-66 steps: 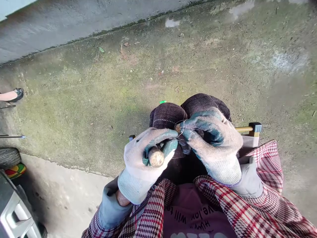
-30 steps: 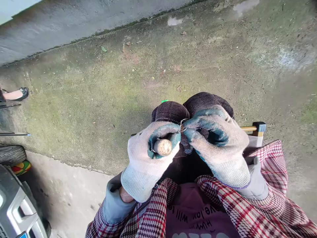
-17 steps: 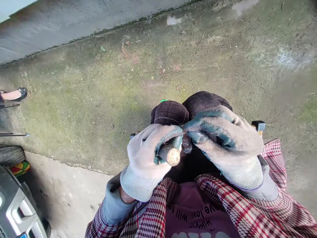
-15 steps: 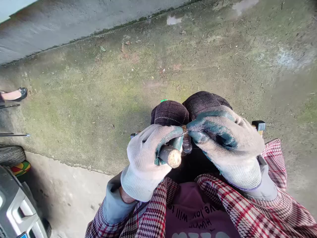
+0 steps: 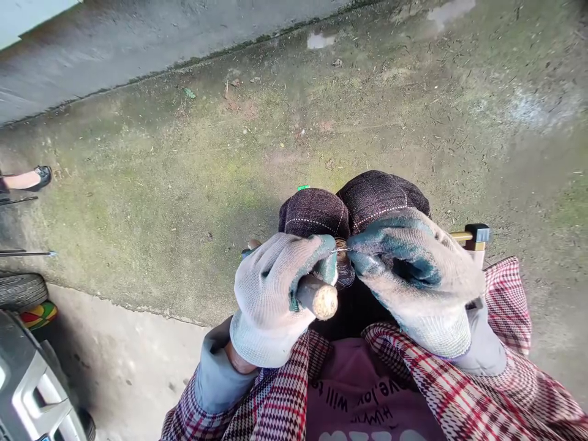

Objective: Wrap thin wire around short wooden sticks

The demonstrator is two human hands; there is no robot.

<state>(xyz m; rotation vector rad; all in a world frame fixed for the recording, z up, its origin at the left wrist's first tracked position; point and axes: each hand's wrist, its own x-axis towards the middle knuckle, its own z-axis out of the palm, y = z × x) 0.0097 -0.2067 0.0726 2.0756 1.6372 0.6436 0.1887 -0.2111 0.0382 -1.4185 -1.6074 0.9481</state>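
Observation:
I sit with my knees point(image 5: 349, 205) together, both hands in white knit gloves with green palms. My left hand point(image 5: 275, 294) is wrapped round a short wooden stick point(image 5: 318, 297), whose cut end points toward me. My right hand point(image 5: 413, 275) pinches a thin wire point(image 5: 340, 250) at the far end of the stick, thumb and forefinger pressed together. A coil of the wire sits around the stick between the two hands, partly hidden by my fingers.
Mossy, damp concrete ground point(image 5: 184, 165) stretches ahead to a wall base. A metal frame end point(image 5: 473, 236) pokes out behind my right hand. A car corner and tyre point(image 5: 21, 343) stand at bottom left. Another person's foot in a black shoe point(image 5: 32, 179) is at the left edge.
My left hand has turned the stick so its cut end swings rightward and toward me. My right hand has stayed pinched on the wire, shifting slightly right and lower.

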